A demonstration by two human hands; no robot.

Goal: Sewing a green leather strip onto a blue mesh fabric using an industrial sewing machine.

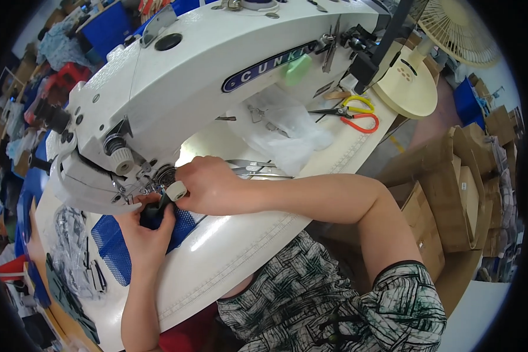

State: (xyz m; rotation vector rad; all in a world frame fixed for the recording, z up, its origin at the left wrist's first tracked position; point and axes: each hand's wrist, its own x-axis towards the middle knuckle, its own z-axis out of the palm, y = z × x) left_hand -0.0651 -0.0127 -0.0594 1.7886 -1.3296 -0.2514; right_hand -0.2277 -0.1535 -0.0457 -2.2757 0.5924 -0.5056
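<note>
Toward the left edge of the bench (229,242), the left hand (144,237) pinches a dark strip (152,212) above blue mesh (111,249) spreading both sides; I can't tell the right hand's (210,185) grip.

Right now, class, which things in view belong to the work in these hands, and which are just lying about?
Apparently in use:
white sewing machine
dark piece in the left hand
blue mesh under that hand

Seemingly just lying about:
scissors with yellow and red handles
translucent plastic bag
cardboard boxes
</note>
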